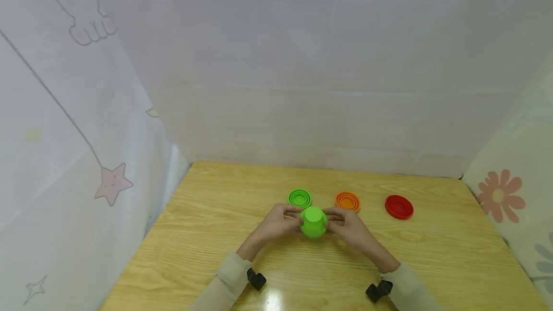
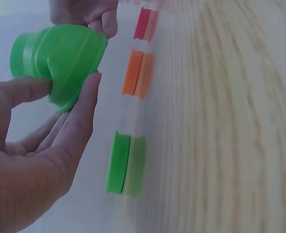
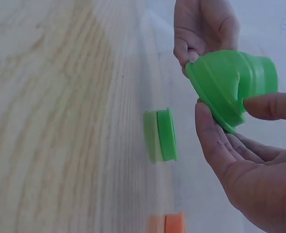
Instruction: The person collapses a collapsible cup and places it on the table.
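Note:
A bright green collapsible cup, its folds drawn out, is held above the table by both hands. Its narrow base faces up and its wide rim is down and tilted. My left hand pinches one side of it, thumb on the wall and fingers at the rim. From the opposite side my right hand pinches the cup in the same way. Both wrist views show the wall of the cup dented near the thumb. The inside of the cup is hidden.
Behind the hands lie a flat, collapsed green cup, an orange one and a red one, in a row on the wooden table. Pale printed cloth hangs behind and at both sides.

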`<state>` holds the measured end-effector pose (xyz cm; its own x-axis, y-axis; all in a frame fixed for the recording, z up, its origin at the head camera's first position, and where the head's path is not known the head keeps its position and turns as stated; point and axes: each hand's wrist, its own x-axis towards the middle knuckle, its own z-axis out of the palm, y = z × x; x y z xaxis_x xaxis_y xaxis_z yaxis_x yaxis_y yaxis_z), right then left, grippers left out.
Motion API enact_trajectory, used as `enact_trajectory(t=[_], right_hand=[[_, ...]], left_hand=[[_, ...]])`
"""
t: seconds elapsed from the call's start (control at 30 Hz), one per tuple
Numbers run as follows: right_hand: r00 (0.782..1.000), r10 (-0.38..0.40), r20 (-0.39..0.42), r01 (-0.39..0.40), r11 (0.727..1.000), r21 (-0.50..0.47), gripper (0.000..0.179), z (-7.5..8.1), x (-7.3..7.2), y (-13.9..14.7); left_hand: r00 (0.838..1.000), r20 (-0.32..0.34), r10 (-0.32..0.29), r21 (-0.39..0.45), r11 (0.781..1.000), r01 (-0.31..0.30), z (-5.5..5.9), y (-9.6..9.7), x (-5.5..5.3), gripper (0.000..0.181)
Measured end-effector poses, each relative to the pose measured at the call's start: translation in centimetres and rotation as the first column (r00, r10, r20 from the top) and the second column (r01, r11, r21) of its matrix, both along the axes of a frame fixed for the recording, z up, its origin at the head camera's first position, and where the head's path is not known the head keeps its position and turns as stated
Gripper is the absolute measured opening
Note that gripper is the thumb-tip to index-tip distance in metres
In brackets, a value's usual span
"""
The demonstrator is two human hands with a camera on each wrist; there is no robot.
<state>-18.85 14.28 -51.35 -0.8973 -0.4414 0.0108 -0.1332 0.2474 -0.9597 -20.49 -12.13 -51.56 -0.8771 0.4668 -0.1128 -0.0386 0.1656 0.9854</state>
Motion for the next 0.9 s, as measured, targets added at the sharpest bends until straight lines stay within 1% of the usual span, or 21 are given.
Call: enact_trajectory(t=[0.13, 0.27, 0.47, 0.6, 0.67, 0.8, 0.83, 0.9], right_hand=[[1.000, 0.016, 0.012, -0.017, 1.000, 0.019, 0.056, -0.1, 0.0, 0.0], [1.000, -0.008, 0.001, 0.008, 0.999, 0.037, 0.056, -0.1, 0.0, -0.2], [0.997, -0.077, -0.020, 0.078, 0.996, 0.033, 0.049, -0.1, -0.1, -0.6], [0.995, -0.094, -0.023, 0.094, 0.995, 0.022, 0.046, -0.1, -0.1, -0.6], [0.995, -0.096, -0.031, 0.097, 0.995, 0.029, 0.045, -0.2, -0.1, -0.5], [0.995, -0.065, -0.070, 0.069, 0.996, 0.054, 0.043, -0.4, -0.4, -0.1], [0.995, -0.048, -0.083, 0.053, 0.997, 0.061, 0.042, -0.4, -0.4, 0.0], [0.994, -0.002, -0.106, 0.010, 0.997, 0.072, 0.042, -0.4, -0.5, 0.1]], left_hand=[[0.998, -0.041, 0.047, -0.043, 0.998, -0.048, 0.0, 0.4, 0.0, 0.041], [0.996, -0.061, 0.066, -0.070, 0.995, -0.070, 0.0, 0.8, 0.2, 0.038], [0.998, -0.056, 0.039, -0.029, 0.999, -0.041, -0.2, 1.1, 0.3, 0.034], [1.000, -0.022, 0.010, -0.007, 1.000, -0.010, -0.4, 1.0, 0.3, 0.036], [1.000, -0.030, 0.007, -0.022, 1.000, -0.008, -0.5, 0.7, 0.2, 0.036], [0.995, -0.098, 0.022, -0.107, 0.994, -0.033, -0.2, 0.3, -0.2, 0.035], [0.993, -0.118, 0.025, -0.129, 0.991, -0.040, -0.1, 0.2, -0.3, 0.035], [0.992, -0.128, 0.014, -0.145, 0.989, -0.032, 0.2, 0.1, -0.5, 0.034]])
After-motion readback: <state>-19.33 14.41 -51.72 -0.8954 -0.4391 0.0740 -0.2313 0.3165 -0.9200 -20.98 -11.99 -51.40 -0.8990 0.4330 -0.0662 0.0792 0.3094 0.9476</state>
